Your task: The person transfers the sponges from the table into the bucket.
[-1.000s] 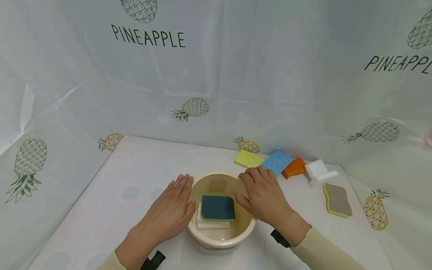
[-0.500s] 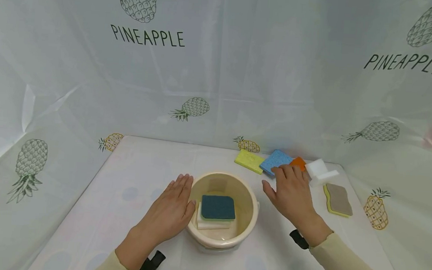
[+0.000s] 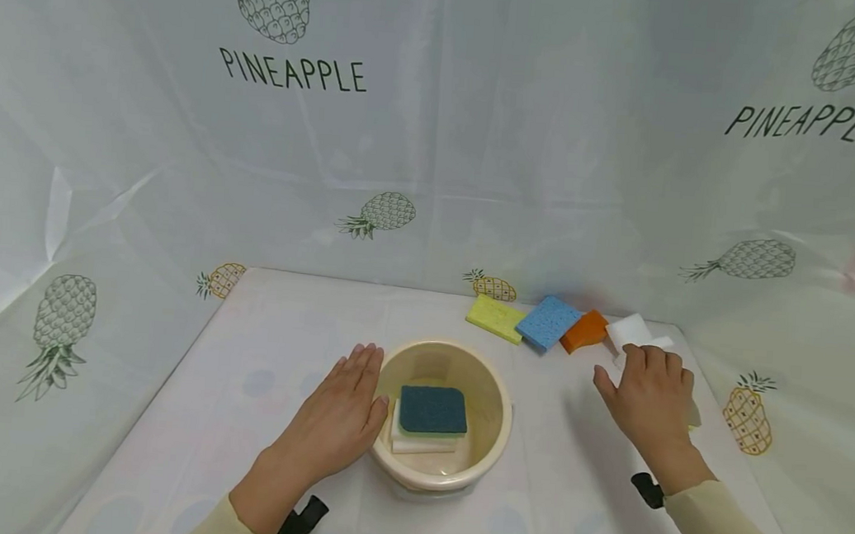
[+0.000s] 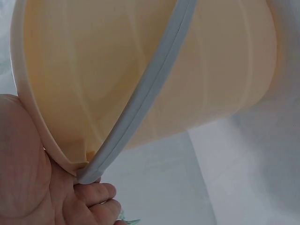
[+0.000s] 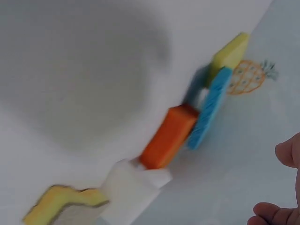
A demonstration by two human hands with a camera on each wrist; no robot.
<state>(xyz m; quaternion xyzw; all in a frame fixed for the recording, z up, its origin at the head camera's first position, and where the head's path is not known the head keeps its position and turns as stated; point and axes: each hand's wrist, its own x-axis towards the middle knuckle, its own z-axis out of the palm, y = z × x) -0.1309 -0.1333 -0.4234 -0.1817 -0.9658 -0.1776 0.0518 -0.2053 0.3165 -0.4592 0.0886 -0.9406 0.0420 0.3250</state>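
My left hand point(image 3: 335, 418) lies with straight fingers along the left side of a cream bucket point(image 3: 494, 396). In the left wrist view it touches the rim where the grey handle point(image 4: 136, 103) joins. Inside the bucket, a dark green scouring sponge point(image 3: 432, 410) rests on a white sponge point(image 3: 421, 446). Well to the right, my right hand point(image 3: 652, 399) hovers above the table with fingers loosely bent and holding nothing. It covers most of a yellow sponge with a grey-brown face point(image 5: 61, 204), which shows at the lower left of the right wrist view.
Along the back edge of the table lie a yellow sponge point(image 3: 494, 316), a blue sponge point(image 3: 547, 322), an orange sponge point(image 3: 583, 332) and white sponge blocks point(image 3: 627, 331). A pineapple-printed sheet point(image 3: 437, 135) rises behind the table and along its sides.
My right hand has moved from the bucket's right rim rightward, past the blue and orange sponges, to over the grey-faced yellow sponge. The left hand and bucket have stayed in place.
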